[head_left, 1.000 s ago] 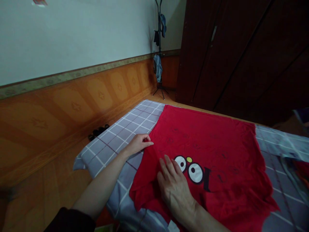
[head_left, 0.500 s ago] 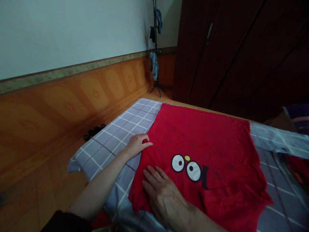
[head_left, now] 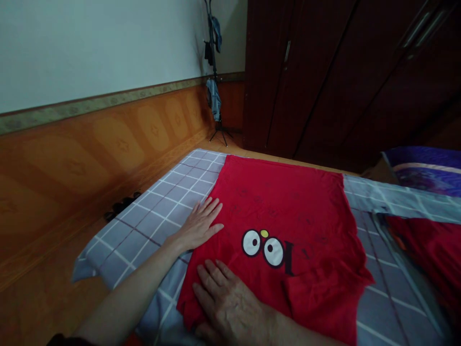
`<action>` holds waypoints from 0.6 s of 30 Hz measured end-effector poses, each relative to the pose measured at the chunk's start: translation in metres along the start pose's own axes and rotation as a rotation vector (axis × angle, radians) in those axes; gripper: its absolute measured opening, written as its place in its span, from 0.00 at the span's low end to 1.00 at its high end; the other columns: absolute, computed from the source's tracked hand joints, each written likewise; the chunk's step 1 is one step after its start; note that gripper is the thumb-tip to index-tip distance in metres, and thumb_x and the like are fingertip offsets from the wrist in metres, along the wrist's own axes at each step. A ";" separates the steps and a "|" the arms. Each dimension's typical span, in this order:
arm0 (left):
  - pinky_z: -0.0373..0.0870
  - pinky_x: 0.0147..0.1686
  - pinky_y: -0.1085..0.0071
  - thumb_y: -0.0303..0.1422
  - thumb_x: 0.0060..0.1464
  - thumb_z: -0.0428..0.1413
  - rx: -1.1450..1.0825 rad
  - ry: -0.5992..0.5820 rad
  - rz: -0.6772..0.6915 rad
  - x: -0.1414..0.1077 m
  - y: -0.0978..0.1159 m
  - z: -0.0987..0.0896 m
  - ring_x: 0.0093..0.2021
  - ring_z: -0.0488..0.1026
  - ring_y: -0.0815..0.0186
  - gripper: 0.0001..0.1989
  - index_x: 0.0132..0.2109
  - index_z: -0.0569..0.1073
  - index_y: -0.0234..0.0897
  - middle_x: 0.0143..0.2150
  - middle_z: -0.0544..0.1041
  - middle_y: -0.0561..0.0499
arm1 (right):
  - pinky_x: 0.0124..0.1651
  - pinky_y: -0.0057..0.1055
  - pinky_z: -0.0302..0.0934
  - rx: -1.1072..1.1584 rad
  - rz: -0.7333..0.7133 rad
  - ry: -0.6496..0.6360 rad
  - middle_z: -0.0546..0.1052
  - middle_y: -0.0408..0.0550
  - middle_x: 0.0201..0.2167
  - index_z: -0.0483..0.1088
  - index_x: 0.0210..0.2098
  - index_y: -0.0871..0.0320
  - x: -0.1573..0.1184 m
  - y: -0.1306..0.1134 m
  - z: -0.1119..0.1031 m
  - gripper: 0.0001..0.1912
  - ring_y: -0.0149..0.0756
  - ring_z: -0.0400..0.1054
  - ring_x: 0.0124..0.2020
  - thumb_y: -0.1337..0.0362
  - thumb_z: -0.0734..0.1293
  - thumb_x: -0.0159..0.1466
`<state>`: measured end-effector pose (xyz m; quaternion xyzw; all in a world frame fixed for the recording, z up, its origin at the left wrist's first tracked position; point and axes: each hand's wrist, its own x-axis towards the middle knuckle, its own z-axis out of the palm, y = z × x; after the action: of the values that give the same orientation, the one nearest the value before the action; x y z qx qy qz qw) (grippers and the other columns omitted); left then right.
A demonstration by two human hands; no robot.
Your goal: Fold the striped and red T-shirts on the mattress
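Note:
A red T-shirt [head_left: 281, 192] lies spread over a grey checked bedsheet, printed with two round white cartoon eyes, a yellow spot and a dark mark. Along its left edge, my left hand [head_left: 203, 223] rests flat with fingers spread, partly on the cloth and partly on the sheet. My right hand [head_left: 230, 298] lies palm down on the shirt's near left part, fingers stretched out. Some folds gather in the fabric right of my right forearm.
The checked bedsheet [head_left: 144, 211] covers the bed. To the right lies a clear-edged bag [head_left: 396, 259] with red cloth in it, and beyond it a purple package [head_left: 428, 168]. A coat stand [head_left: 215, 72] and dark wardrobe [head_left: 306, 86] stand behind. Dark shoes [head_left: 122, 205] sit on the floor.
My left hand has let go of the shirt's left edge and opened flat over it. The right hand stays on the cloth. The view has turned to the right.

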<state>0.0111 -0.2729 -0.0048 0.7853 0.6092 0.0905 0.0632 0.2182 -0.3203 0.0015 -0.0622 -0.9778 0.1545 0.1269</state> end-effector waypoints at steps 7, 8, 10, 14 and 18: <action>0.39 0.64 0.49 0.43 0.63 0.41 0.076 0.044 -0.077 0.010 -0.004 0.004 0.68 0.43 0.56 0.28 0.67 0.50 0.39 0.69 0.50 0.44 | 0.63 0.40 0.46 0.007 0.007 0.001 0.64 0.60 0.59 0.62 0.57 0.67 -0.002 -0.001 -0.008 0.30 0.47 0.54 0.61 0.48 0.53 0.68; 0.39 0.64 0.49 0.42 0.63 0.42 0.078 0.068 -0.082 0.010 -0.003 0.004 0.68 0.43 0.56 0.29 0.67 0.49 0.38 0.69 0.50 0.44 | 0.63 0.40 0.47 0.023 0.008 -0.001 0.64 0.60 0.59 0.63 0.56 0.66 -0.002 0.000 -0.011 0.30 0.47 0.55 0.61 0.48 0.53 0.68; 0.38 0.64 0.50 0.41 0.64 0.41 0.064 0.084 -0.042 0.008 0.001 0.002 0.68 0.42 0.57 0.29 0.68 0.47 0.38 0.69 0.49 0.44 | 0.62 0.40 0.49 0.064 0.023 0.014 0.65 0.59 0.58 0.66 0.53 0.65 -0.001 0.003 -0.021 0.28 0.45 0.56 0.60 0.49 0.54 0.67; 0.42 0.64 0.50 0.42 0.62 0.46 0.002 0.014 0.141 -0.002 0.014 -0.002 0.68 0.43 0.56 0.31 0.67 0.47 0.37 0.69 0.49 0.43 | 0.60 0.40 0.53 0.131 0.157 0.212 0.64 0.57 0.59 0.67 0.52 0.62 0.002 0.023 -0.051 0.21 0.42 0.57 0.59 0.55 0.57 0.68; 0.54 0.60 0.54 0.40 0.60 0.50 -0.051 0.024 0.263 -0.023 0.044 -0.018 0.61 0.57 0.56 0.21 0.58 0.63 0.37 0.60 0.63 0.42 | 0.59 0.43 0.54 0.091 0.351 0.341 0.65 0.60 0.58 0.66 0.54 0.65 -0.001 0.053 -0.062 0.20 0.44 0.58 0.58 0.60 0.57 0.67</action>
<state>0.0429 -0.3062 0.0203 0.8554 0.4991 0.1230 0.0635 0.2397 -0.2525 0.0415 -0.2504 -0.9086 0.2054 0.2638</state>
